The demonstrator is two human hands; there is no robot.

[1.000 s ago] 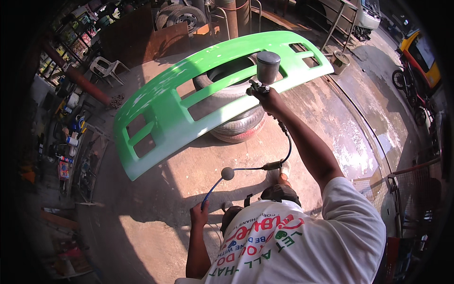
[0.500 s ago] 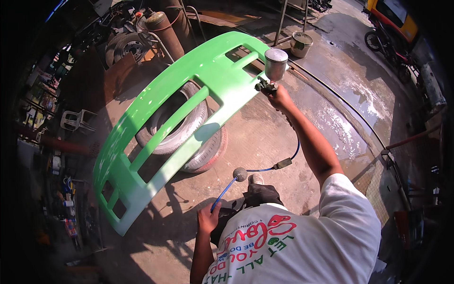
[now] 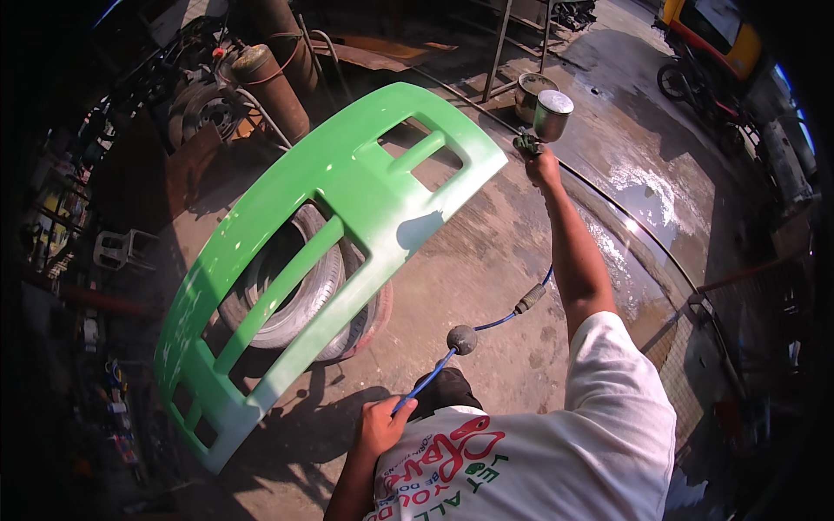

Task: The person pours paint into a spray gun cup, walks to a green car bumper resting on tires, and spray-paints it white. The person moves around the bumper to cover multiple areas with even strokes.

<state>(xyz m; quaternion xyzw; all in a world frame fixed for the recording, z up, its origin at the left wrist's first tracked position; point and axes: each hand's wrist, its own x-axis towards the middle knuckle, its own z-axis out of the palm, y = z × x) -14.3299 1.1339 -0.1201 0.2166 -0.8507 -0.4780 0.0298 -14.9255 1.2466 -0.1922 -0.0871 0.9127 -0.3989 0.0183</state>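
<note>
A big vehicle bumper (image 3: 347, 161), bright green along its top and fading to white on its lower edge, rests tilted over stacked tires (image 3: 326, 300). My right hand (image 3: 544, 167) grips a paint spray gun (image 3: 527, 143) with a metal cup (image 3: 552, 115) on top, held out just beyond the bumper's right end. Around a blue air hose (image 3: 425, 382) my left hand (image 3: 382, 425) is closed, low and near my body. Along that hose sit a round dark ball (image 3: 461, 339) and a ribbed coupling (image 3: 530, 299).
Behind the bumper stand gas cylinders (image 3: 271, 87) and a wheel (image 3: 213, 117). A bucket (image 3: 526, 97) sits by a metal frame (image 3: 499, 52) at the back. A white plastic chair (image 3: 126, 250) is at left. Wet concrete (image 3: 638, 187) and a motorcycle (image 3: 686, 82) lie right.
My right hand has carried the spray gun right, off the bumper's end. My left hand still holds the hose. The view has shifted, so the bumper appears lower and further left.
</note>
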